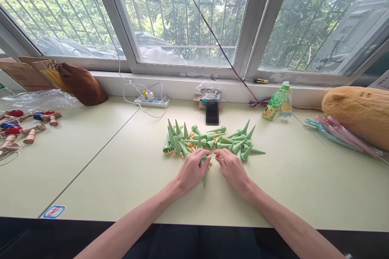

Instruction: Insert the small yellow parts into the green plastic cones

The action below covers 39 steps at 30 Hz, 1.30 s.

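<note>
While both hands meet at the near edge of the heap, the left hand (192,168) has its fingers curled shut around one green spike (204,179). Its pointed tip sticks out below the palm toward 6 o'clock, and its wide end is hidden in the grip. The right hand (233,170) sits just beside it at 3 o'clock. Its fingers are bent narrow with thumb and forefinger close together over the pile edge; can't tell if anything is pinched between them. The thumbs are nearly touching.

The pile of green spikes (238,145) lies at 12 o'clock from the hands, touching the fingertips, with the cones pointing every way. Small yellow pieces (190,146) are mixed in among them.

All this is on a pale green table (288,178) under a window.

- 12 o'clock, back edge: a white power strip (153,100) with plugs in it.
- 1 o'clock from the pile: a green bottle (275,107), tilted.
- 3 o'clock, well apart: a tan plush toy (358,111), with pink and blue plastic pieces (337,131) just in front of it.
- 10 o'clock, far back: a brown pouch (80,83).
- 9 o'clock, at the table's edge: wooden ball-and-cup toys (18,127).
- 7 o'clock, near front corner: a small sticker (54,211).
</note>
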### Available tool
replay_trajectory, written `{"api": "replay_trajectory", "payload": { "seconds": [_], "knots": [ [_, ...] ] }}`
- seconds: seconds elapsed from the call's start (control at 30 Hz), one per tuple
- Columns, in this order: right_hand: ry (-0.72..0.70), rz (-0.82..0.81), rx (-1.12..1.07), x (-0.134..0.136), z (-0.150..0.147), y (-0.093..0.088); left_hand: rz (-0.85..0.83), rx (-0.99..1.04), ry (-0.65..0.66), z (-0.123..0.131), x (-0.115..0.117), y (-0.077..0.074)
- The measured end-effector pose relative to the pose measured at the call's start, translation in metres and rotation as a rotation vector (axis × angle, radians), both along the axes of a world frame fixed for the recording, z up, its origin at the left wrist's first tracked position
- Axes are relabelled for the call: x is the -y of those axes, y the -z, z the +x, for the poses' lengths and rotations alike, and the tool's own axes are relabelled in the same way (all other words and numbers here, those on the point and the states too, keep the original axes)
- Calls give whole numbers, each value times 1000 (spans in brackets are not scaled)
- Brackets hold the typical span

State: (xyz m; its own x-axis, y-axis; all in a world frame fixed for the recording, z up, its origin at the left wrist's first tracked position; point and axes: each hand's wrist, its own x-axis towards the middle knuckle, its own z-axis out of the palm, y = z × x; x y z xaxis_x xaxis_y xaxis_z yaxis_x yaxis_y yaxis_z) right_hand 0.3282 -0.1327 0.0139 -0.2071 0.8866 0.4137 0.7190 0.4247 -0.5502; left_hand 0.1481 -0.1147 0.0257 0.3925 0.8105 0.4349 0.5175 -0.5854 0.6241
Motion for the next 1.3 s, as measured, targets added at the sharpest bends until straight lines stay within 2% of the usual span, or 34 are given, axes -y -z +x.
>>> {"api": "replay_trajectory", "payload": {
  "seconds": [0.23, 0.8, 1.3],
  "knots": [
    [-85, 51, -176, 3, -3, -5, -16, 7, -2, 0, 0, 1],
    [-123, 97, -275, 5, -5, -4, -113, 109, 40, 0, 1, -1],
    [-127, 46, -418, 9, -9, -9, -38, 170, 89, 1, 2, 2]
  ]
}}
